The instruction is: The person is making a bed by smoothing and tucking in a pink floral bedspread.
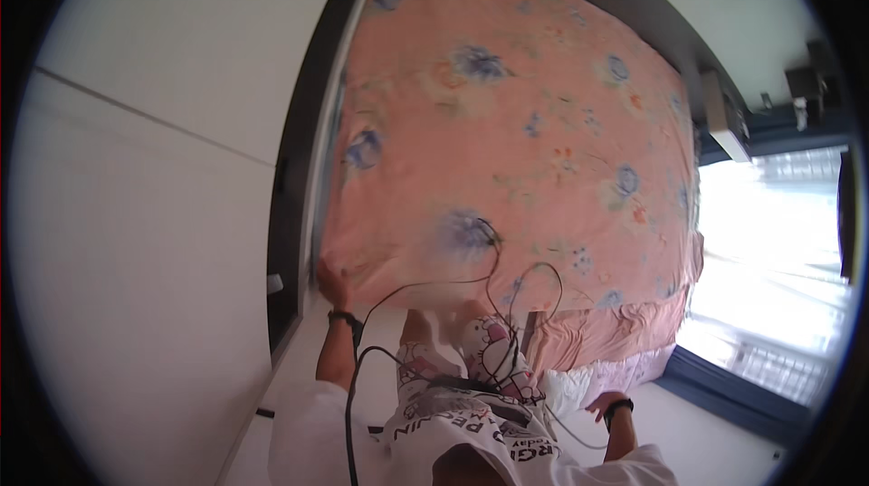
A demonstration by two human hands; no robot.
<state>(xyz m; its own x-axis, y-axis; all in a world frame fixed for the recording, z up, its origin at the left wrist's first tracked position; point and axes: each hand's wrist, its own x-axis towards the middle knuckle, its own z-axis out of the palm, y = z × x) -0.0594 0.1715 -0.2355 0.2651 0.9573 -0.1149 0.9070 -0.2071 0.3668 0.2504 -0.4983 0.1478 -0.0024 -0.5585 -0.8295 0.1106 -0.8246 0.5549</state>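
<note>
While the left hand rests at its corner at 8 o'clock, the sheet, pink, floral, spreads from centre to 12. Left fingers: blurred; whether they pinch cannot be made out. Right hand, between 4 and 5: fingers loosely parted, seemingly empty, near pale bedding. Handling, judged: light, limp, soft, unwieldy by breadth; best gripped by edge or corner.

The left forearm reaches forward to the near left corner of the bed, where the left grip meets the edge, its finger closure unclear. The right forearm is lower, its right grip near the bed's near right end, fingers loosely bent, contact unclear.
</note>
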